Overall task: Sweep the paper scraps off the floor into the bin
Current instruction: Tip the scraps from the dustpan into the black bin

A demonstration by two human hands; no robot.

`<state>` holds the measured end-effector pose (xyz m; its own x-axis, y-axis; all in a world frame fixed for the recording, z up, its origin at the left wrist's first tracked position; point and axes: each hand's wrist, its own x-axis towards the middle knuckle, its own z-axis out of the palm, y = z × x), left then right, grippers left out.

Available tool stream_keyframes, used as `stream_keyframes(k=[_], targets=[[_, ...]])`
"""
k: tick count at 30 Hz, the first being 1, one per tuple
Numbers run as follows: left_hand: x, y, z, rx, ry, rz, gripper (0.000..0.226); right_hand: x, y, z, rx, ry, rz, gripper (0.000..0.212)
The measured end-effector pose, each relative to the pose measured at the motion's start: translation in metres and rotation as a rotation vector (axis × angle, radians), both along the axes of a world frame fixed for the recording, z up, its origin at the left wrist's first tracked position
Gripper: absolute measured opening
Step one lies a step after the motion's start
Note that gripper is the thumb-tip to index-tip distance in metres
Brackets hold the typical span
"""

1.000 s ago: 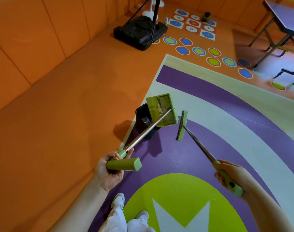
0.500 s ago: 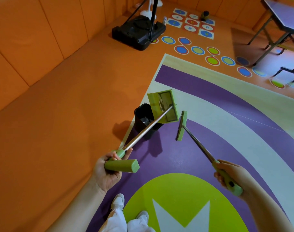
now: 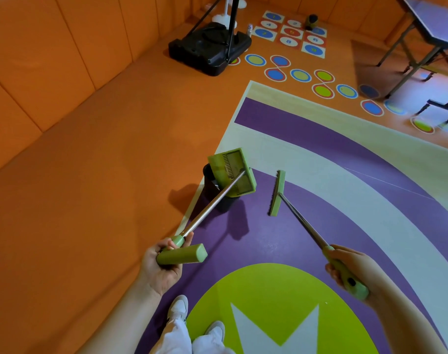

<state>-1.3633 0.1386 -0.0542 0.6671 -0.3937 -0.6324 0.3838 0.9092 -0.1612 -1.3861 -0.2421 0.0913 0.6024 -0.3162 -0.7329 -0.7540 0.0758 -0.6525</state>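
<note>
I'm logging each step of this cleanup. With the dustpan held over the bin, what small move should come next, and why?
Probably tip the dustpan a little further with the left hand, so anything left inside slides into the black bin. The pan hangs tilted right above the bin's opening, the right hand holds the broom aside, and no scraps show on the nearby floor.

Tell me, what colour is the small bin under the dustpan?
Black bin, seen in the head view.
</note>
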Motion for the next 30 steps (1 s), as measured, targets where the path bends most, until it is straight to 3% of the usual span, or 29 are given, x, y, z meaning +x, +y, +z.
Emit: stream_keyframes(k=[4, 12, 23, 30], targets=[[-0.010, 0.010, 0.001, -0.025, -0.014, 0.084, 0.130, 0.000, -0.004, 0.000, -0.006, 0.001, 0.007, 0.006], [-0.011, 0.015, 0.008, -0.076, -0.094, 0.071, 0.105, 0.002, -0.005, -0.002, -0.013, -0.004, 0.033, 0.008], [-0.013, 0.003, -0.011, -0.115, 0.049, -0.022, 0.113, 0.000, -0.011, -0.001, 0.006, 0.003, 0.034, 0.007], [-0.004, -0.008, 0.029, -0.049, -0.058, -0.012, 0.104, 0.000, -0.017, 0.004, 0.016, -0.026, 0.012, 0.007]])
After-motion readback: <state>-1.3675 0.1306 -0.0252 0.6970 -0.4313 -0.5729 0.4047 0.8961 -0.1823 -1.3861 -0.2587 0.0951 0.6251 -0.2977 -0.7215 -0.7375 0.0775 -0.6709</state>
